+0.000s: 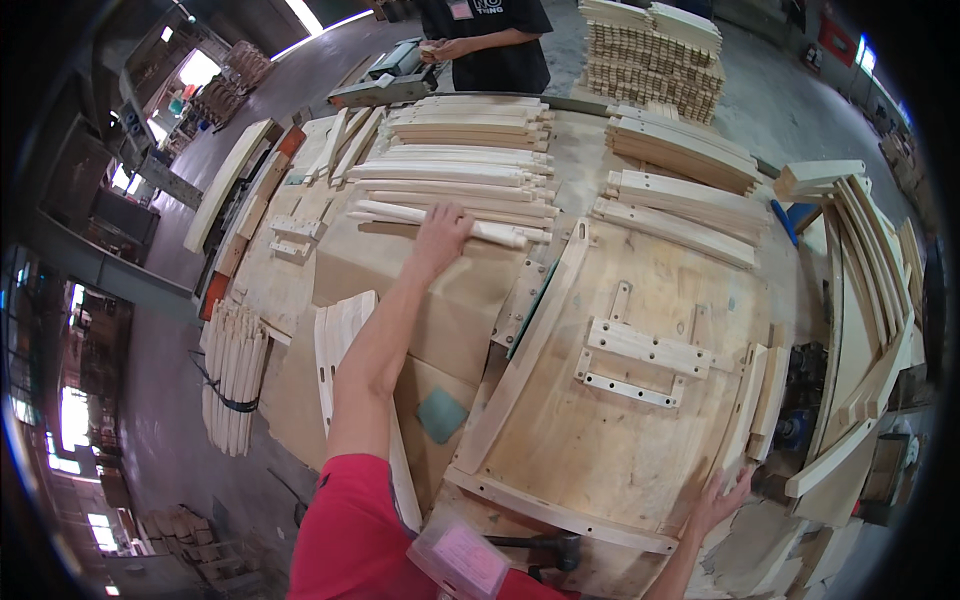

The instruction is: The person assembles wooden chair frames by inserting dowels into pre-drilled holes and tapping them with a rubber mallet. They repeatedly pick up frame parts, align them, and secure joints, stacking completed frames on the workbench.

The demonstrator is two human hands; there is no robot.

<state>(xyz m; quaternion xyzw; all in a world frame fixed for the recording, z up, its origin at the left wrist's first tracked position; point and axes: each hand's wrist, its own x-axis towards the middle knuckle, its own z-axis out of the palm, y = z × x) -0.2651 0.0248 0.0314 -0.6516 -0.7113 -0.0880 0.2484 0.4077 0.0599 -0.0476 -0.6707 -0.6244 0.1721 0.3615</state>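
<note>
My left hand (443,238) reaches across the table, its fingers closed over a pale wooden spindle (495,232) at the near side of a stack of similar wooden pieces (450,178). At the lower right my right hand (718,503) has its fingers apart, beside the near end of a long wooden post (742,412). Between my hands a second long post (530,345) meets a curved wooden rail (560,513) at its near end. A drilled wooden block (650,345) with metal strips sits on the plywood board (540,430).
Curved rails (685,205) lie stacked at the far right. A green square pad (441,415) and a black-headed hammer (567,550) are close to me. Bundled slats (235,380) stand left. Curved frames (865,300) rise on the right. Another person (490,45) stands across the table.
</note>
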